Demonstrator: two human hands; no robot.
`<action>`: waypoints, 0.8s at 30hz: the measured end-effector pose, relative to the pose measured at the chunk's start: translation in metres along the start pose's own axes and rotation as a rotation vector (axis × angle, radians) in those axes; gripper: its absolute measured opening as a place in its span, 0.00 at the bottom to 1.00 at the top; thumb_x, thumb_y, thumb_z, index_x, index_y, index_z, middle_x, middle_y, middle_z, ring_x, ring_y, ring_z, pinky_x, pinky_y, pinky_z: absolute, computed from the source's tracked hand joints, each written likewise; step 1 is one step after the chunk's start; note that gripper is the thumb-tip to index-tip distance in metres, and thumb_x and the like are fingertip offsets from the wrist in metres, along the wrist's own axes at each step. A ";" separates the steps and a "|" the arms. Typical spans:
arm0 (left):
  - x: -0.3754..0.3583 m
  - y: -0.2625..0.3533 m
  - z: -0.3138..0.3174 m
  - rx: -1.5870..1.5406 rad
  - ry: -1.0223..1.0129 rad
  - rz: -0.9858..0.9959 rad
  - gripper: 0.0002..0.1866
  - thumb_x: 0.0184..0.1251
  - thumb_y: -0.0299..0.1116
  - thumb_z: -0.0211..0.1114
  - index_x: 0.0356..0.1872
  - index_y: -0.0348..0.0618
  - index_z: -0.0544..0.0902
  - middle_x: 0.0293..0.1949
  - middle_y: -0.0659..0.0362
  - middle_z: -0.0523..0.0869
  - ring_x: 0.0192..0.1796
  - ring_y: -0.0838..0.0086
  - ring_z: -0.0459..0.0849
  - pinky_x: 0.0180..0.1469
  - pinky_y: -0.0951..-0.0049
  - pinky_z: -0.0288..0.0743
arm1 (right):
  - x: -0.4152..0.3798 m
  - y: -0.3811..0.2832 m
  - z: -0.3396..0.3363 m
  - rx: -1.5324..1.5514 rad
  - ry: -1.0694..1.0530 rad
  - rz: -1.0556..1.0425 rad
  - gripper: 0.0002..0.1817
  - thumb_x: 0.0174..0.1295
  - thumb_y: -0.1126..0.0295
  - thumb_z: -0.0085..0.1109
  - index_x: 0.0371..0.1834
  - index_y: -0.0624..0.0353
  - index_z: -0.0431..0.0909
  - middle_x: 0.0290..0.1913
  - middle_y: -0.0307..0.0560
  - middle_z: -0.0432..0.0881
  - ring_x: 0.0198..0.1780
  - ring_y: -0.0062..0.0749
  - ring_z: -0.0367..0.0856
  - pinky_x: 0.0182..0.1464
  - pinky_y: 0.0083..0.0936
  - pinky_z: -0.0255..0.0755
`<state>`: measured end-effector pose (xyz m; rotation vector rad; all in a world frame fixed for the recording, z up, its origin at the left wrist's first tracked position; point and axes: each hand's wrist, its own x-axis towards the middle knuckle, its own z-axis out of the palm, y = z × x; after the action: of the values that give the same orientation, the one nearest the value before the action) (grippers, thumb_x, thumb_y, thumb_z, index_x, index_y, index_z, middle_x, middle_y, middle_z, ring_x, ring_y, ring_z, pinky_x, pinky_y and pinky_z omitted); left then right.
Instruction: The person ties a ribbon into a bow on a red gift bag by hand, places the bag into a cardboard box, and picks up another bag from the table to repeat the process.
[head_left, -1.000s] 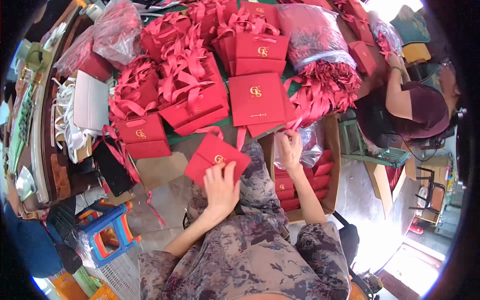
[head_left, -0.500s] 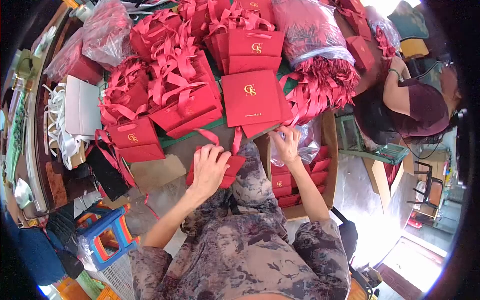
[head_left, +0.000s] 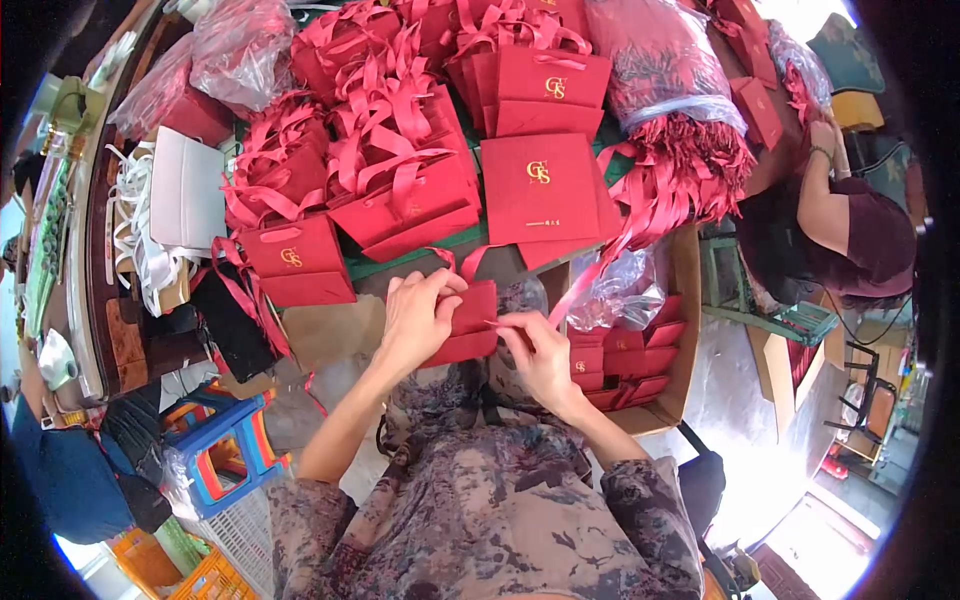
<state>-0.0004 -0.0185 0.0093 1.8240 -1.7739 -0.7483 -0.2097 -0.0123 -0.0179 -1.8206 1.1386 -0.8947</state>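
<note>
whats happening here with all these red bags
A person seated at a crowded table holds a small flat red paper bag over their lap. The left hand grips its left edge, while the right hand pinches a red ribbon at its right edge. Finished red gift bags with ribbon handles are piled on the table ahead. A cardboard box of flat red bags sits to the right. Another person works at the far right.

Left hand (head_left: 418,318) and right hand (head_left: 537,357) grip red bag (head_left: 470,322); ribbon (head_left: 575,290) trails right.
</note>
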 end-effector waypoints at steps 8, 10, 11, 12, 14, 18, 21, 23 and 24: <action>0.001 -0.009 0.005 -0.334 -0.156 -0.166 0.10 0.66 0.21 0.64 0.47 0.33 0.85 0.41 0.50 0.92 0.47 0.69 0.91 0.51 0.69 0.82 | 0.018 -0.011 0.027 -0.011 0.118 0.107 0.06 0.61 0.74 0.67 0.38 0.61 0.80 0.36 0.53 0.82 0.35 0.49 0.84 0.36 0.37 0.77; -0.001 -0.008 0.005 -0.346 -0.163 -0.180 0.10 0.67 0.21 0.64 0.47 0.33 0.85 0.40 0.50 0.92 0.47 0.70 0.91 0.51 0.70 0.82 | 0.018 -0.009 0.029 0.012 0.141 0.178 0.06 0.60 0.74 0.68 0.35 0.62 0.79 0.34 0.53 0.81 0.32 0.46 0.83 0.33 0.35 0.76; -0.002 -0.007 0.004 -0.363 -0.166 -0.183 0.10 0.67 0.21 0.64 0.48 0.34 0.85 0.40 0.50 0.92 0.47 0.70 0.91 0.51 0.70 0.82 | 0.018 -0.008 0.030 0.011 0.142 0.181 0.06 0.60 0.74 0.68 0.35 0.62 0.79 0.34 0.53 0.81 0.32 0.46 0.83 0.33 0.35 0.76; -0.002 -0.006 0.004 -0.380 -0.168 -0.185 0.10 0.67 0.21 0.64 0.48 0.34 0.85 0.40 0.50 0.92 0.47 0.70 0.91 0.51 0.71 0.82 | 0.019 -0.007 0.030 0.023 0.155 0.186 0.07 0.60 0.74 0.68 0.34 0.62 0.78 0.33 0.53 0.80 0.30 0.45 0.81 0.32 0.35 0.75; -0.002 -0.008 0.005 -0.386 -0.160 -0.177 0.10 0.67 0.21 0.64 0.48 0.34 0.85 0.40 0.50 0.92 0.47 0.70 0.91 0.51 0.71 0.82 | 0.019 -0.006 0.030 0.034 0.166 0.191 0.07 0.59 0.74 0.68 0.33 0.62 0.78 0.32 0.52 0.80 0.28 0.43 0.80 0.31 0.34 0.74; -0.002 -0.007 0.006 -0.333 -0.144 -0.155 0.10 0.66 0.23 0.65 0.48 0.36 0.86 0.40 0.50 0.92 0.45 0.68 0.92 0.50 0.70 0.82 | 0.019 -0.005 0.031 -0.002 0.163 0.137 0.07 0.57 0.74 0.69 0.32 0.61 0.77 0.31 0.51 0.79 0.27 0.43 0.80 0.30 0.35 0.74; -0.004 -0.001 0.005 -0.258 -0.082 -0.095 0.11 0.64 0.24 0.67 0.47 0.40 0.87 0.37 0.51 0.91 0.42 0.65 0.91 0.47 0.67 0.81 | 0.018 -0.004 0.038 -0.068 0.182 0.064 0.08 0.56 0.75 0.69 0.32 0.60 0.76 0.30 0.50 0.78 0.27 0.44 0.81 0.29 0.35 0.75; -0.008 0.007 0.003 -0.165 -0.043 -0.074 0.11 0.63 0.25 0.67 0.46 0.43 0.88 0.35 0.52 0.91 0.40 0.65 0.90 0.47 0.66 0.79 | 0.018 -0.003 0.042 -0.111 0.188 0.031 0.09 0.56 0.76 0.68 0.32 0.60 0.75 0.31 0.50 0.78 0.28 0.44 0.81 0.29 0.36 0.75; -0.008 0.010 0.003 -0.073 -0.004 -0.051 0.10 0.62 0.26 0.68 0.45 0.45 0.89 0.33 0.52 0.90 0.38 0.64 0.89 0.47 0.65 0.77 | 0.018 -0.003 0.043 -0.124 0.182 0.012 0.09 0.55 0.76 0.68 0.32 0.59 0.75 0.30 0.49 0.78 0.26 0.44 0.80 0.28 0.37 0.74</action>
<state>-0.0096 -0.0106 0.0143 1.8271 -1.6859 -0.8264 -0.1655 -0.0172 -0.0311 -1.8588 1.3427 -1.0190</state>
